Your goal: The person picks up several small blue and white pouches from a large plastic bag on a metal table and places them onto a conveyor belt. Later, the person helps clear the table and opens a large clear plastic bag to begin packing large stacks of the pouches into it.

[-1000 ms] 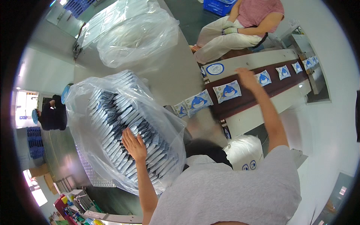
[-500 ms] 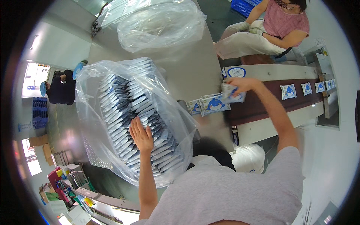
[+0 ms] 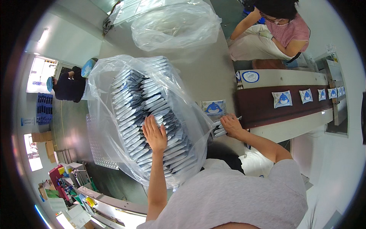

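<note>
My left hand (image 3: 155,136) lies flat, fingers stretched, on rows of blue-and-white sealed packets (image 3: 127,108). They stand on edge, packed tightly in a large clear plastic bag (image 3: 100,86) on the table. Close to the bag's right side, my right hand (image 3: 233,126) grips a small stack of packets (image 3: 219,129), seen edge-on. Just beyond that hand, one packet with a blue whale picture (image 3: 213,108) lies flat on the metal table (image 3: 190,72).
At the right, a dark red conveyor belt (image 3: 259,102) carries several spaced packets (image 3: 281,99). A person in pink (image 3: 289,34) sits beyond it. More clear plastic bags (image 3: 175,28) lie at the table's far end. Another person in dark clothing (image 3: 70,87) is at the left.
My right hand has come nearer to me from the belt's end and now grips stacked packets. Packets on the belt have moved left. My left hand stays on the bagged rows.
</note>
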The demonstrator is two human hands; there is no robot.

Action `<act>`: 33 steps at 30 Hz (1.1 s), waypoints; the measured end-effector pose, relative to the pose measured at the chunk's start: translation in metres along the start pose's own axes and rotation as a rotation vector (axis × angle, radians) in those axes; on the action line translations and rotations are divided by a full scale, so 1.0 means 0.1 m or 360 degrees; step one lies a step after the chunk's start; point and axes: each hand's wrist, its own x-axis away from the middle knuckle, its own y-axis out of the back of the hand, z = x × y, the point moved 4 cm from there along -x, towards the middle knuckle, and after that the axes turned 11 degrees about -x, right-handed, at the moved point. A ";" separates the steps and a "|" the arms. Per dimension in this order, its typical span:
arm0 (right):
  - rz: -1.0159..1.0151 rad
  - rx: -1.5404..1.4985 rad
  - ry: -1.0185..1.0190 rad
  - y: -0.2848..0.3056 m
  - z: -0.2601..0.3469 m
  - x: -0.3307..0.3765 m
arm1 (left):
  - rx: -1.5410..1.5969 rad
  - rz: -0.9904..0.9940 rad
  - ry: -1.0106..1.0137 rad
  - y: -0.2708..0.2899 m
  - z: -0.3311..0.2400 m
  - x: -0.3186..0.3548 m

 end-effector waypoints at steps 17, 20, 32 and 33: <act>-0.0189 -0.1729 -0.0579 0.47 -0.68 -0.95 | 0.0077 -0.0052 0.0060 0.04 0.11 0.06; -0.0750 -0.2470 -0.0626 1.20 -0.65 -0.78 | 0.0081 -0.0058 0.0083 0.04 0.12 0.06; -0.0569 0.0035 0.0497 2.23 1.87 -2.43 | 0.0261 -0.0283 0.0121 0.16 0.15 0.06; -0.0568 0.0059 0.0499 1.81 1.84 -2.61 | 0.0307 -0.0269 0.0111 0.17 0.11 0.03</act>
